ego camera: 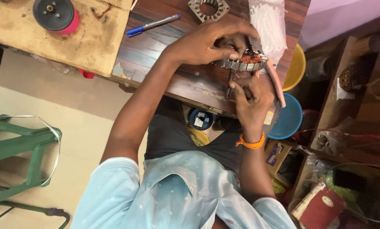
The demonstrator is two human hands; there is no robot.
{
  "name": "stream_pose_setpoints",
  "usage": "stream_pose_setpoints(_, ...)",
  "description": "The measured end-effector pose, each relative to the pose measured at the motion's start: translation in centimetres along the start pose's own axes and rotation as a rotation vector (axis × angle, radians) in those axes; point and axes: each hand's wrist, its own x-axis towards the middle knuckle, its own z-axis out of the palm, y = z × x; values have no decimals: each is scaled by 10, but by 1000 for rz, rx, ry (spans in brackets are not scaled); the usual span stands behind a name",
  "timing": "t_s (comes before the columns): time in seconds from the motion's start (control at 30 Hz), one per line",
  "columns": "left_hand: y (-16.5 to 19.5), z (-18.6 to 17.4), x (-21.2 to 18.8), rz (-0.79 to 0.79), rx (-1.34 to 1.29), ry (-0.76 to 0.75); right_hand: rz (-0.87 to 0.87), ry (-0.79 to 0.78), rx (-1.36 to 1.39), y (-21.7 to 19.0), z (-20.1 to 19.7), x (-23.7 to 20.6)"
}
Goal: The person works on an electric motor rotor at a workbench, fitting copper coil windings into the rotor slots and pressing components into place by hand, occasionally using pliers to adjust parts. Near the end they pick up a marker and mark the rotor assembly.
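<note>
A round metal motor stator (240,64) with copper wire windings (252,58) rests on the dark wooden table (156,51). My left hand (207,42) curls over its far side, fingers pinched on the rim and windings. My right hand (252,98) sits at the near edge and is closed around pliers (230,84) whose pink handle (276,87) sticks out to the right; the jaws reach up to the stator's underside. An orange thread band (251,143) is on my right wrist.
A second bare stator core (208,8), a blue pen (152,24) and a bag of white sleeves (267,23) lie on the table. A black and red spool (56,15) sits on a light wooden board. A green stool (24,148) stands on the left; boxes and tubs clutter the right.
</note>
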Motion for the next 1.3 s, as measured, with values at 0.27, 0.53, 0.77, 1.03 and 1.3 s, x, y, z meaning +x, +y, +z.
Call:
stream_pose_setpoints(0.27, 15, 56, -13, 112, 651, 387, 67, 62, 56, 23, -27, -15)
stream_pose_setpoints(0.53, -1, 67, -20, 184, 766, 454, -104, 95, -136, 16, -52, 24)
stream_pose_setpoints(0.77, 0, 73, -21, 184, 817, 500, -230, 61, -77, 8, -44, 47)
stream_pose_setpoints(1.03, 16, 76, -17, 115, 748, 533, -267, -66, -143, 14, -44, 69)
stream_pose_setpoints(1.3, -8, 63, 11, -76, 249, 584, -256, -175, -117, 26, -45, 100)
